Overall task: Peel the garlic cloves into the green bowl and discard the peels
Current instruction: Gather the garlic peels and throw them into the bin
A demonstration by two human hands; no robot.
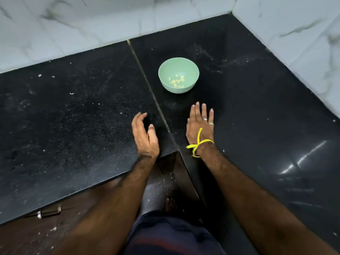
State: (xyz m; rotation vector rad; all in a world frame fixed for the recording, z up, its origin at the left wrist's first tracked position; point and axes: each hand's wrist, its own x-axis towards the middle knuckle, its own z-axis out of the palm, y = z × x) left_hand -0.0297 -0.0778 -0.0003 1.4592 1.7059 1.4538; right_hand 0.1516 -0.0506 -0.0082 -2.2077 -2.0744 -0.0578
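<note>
From the head camera, the pale green round plastic bowl point(178, 75) sits on the polished black stone table point(73, 116), holding small peeled yellowish garlic cloves point(177, 80). The left hand point(145, 134) hovers loosely curled and empty; the right hand point(200, 124) lies flat, fingers straight. The bowl looks light and likely slides easily; steady it by the rim.

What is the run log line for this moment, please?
left hand: open, empty | right hand: flat on counter | green bowl: holds peeled cloves
</note>
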